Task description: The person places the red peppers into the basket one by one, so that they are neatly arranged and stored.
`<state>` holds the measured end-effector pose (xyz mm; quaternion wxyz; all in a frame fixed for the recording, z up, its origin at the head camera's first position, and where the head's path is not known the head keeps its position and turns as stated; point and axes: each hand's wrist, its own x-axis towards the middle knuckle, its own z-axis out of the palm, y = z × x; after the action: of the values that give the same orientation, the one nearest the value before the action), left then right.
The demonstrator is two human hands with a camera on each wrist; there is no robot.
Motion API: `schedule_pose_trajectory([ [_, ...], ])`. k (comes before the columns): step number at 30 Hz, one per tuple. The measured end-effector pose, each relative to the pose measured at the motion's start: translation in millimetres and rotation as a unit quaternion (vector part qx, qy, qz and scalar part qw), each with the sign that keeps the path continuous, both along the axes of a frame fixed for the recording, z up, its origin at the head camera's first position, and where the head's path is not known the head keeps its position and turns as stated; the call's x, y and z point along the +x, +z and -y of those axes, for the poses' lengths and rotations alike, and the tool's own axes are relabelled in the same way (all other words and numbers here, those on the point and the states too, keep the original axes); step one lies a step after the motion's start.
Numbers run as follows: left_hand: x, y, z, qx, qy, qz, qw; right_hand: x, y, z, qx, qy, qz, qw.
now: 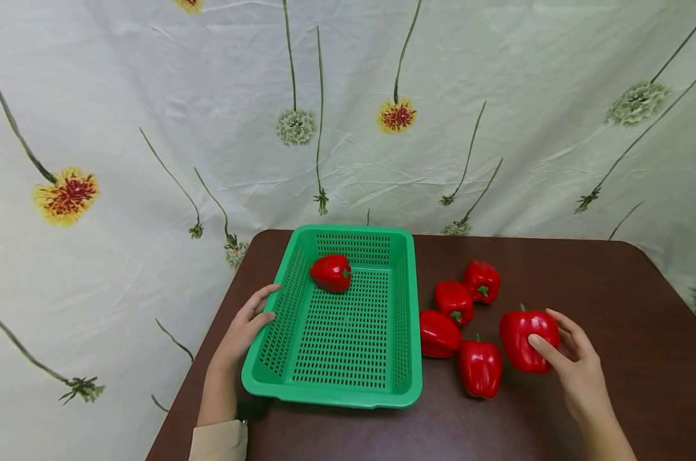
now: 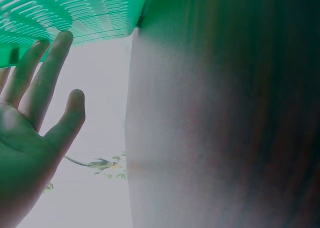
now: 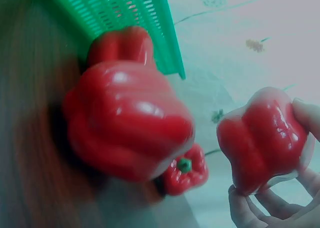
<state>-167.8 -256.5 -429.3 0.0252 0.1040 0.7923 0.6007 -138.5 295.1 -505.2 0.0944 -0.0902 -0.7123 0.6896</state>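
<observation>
My right hand (image 1: 581, 371) grips a red bell pepper (image 1: 523, 339) between thumb and fingers, right of the other peppers. The right wrist view shows the same held pepper (image 3: 265, 140) with fingers curled round it. At the left side of a green perforated basket (image 1: 330, 398), my left hand (image 1: 238, 339) rests against the wall. In the left wrist view its fingers (image 2: 42, 90) are fairly straight, with tips at the green wall. One red bell pepper (image 1: 328, 273) lies on its side inside the basket, near the back left.
Several loose bell peppers (image 1: 480, 369) lie on the dark brown table (image 1: 641, 307) right of the basket, one (image 1: 438, 334) close to its wall. Behind the table hangs a white cloth (image 1: 353, 166) with a flower print.
</observation>
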Motion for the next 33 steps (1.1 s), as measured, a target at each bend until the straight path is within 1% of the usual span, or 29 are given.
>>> schedule_pose_trajectory([
  [1,-0.1,-0.2,0,0.001,0.0,0.0,1.0,-0.8,3.8,3,-0.002,0.006,-0.006,1.0],
  [5,0.3,0.4,0,-0.003,0.0,-0.001,1.0,-1.5,28.6,20,-0.006,0.034,-0.005,0.999],
  [6,0.5,0.6,0,-0.005,0.001,-0.002,1.0,-3.5,29.4,22,-0.008,0.042,-0.011,0.999],
  [8,0.8,0.9,-1,-0.009,0.001,-0.004,1.0,-9.5,25.6,23,-0.004,0.054,-0.019,0.998],
  [10,0.8,0.7,-1,-0.01,0.001,-0.005,0.9999,-18.2,14.0,21,-0.005,0.066,-0.034,0.997],
  [12,0.7,0.3,-1,-0.009,0.001,-0.007,0.9999,-15.3,28.9,33,-0.009,0.074,-0.041,0.996],
  [13,0.7,0.1,-1,-0.008,0.001,-0.007,0.9999,-12.2,40.6,42,-0.01,0.075,-0.039,0.996],
  [17,1.0,-0.1,-1,-0.006,0.002,-0.008,0.9999,3.3,96.3,79,-0.017,0.083,-0.029,0.996],
  [23,1.4,0.1,-1,-0.003,0.002,-0.004,1.0,-2.4,103.2,94,-0.014,0.103,-0.042,0.994],
  [30,0.8,-0.3,-1,-0.007,0.007,0.0,1.0,-7.7,109.1,110,-0.025,0.136,-0.032,0.99],
  [33,0.4,-0.7,0,-0.007,0.008,0.0,0.9999,-11.0,111.1,117,-0.02,0.146,-0.028,0.989],
])
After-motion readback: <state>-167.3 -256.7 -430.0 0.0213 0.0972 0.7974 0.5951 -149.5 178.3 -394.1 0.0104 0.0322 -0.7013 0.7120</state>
